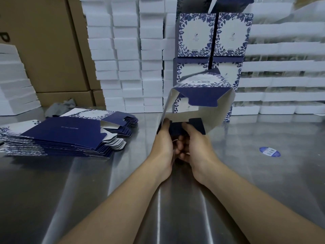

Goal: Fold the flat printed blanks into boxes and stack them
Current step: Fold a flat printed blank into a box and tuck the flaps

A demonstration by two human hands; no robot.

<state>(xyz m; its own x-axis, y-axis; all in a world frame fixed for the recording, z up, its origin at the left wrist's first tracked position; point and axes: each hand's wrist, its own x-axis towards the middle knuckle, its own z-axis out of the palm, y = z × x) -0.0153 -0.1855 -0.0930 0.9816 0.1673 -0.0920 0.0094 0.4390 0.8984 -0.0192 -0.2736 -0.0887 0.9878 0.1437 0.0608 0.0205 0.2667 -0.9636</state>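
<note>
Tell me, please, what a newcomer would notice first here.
The half-folded blue-and-white box stands out at centre, held above the steel table by the left hand and right hand, which grip its lower flaps. A fanned pile of flat blanks lies to the left, and finished boxes stand stacked behind.

Both bare forearms are extended forward and drawn together toward the wrists; the left hand [164,143] and the right hand [197,147] are held side by side, nearly touching; the near flaps of a half-folded box [198,103] are gripped by both, fingers curled beneath.
</note>
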